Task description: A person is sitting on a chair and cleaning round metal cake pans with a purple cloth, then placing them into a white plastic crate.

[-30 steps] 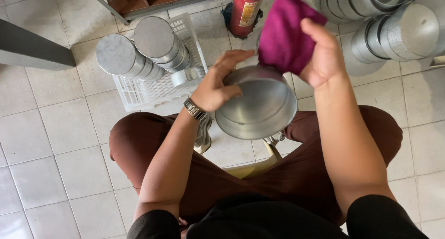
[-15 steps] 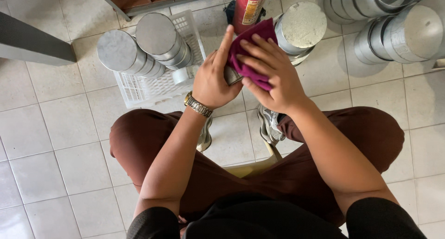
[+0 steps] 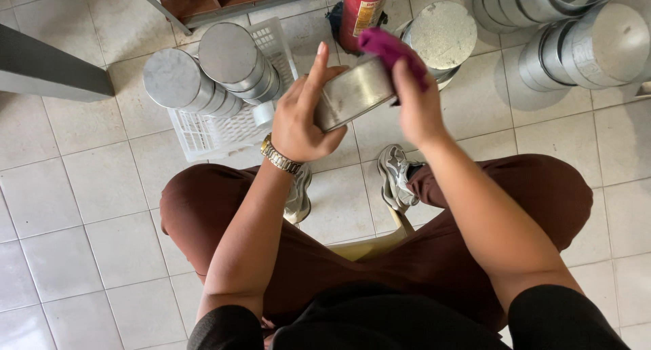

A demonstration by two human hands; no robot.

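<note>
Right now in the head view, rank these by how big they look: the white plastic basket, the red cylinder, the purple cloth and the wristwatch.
1. White plastic basket, largest, though partly covered.
2. Red cylinder, cut off by the frame's top edge, so unsure.
3. Purple cloth, bunched in the right hand.
4. Wristwatch, smallest.

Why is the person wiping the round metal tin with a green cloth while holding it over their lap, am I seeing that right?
Nearly right, but the cloth is not green. The head view shows the right hand pressing a magenta cloth against the round metal tin, which the left hand holds above the lap.
</note>
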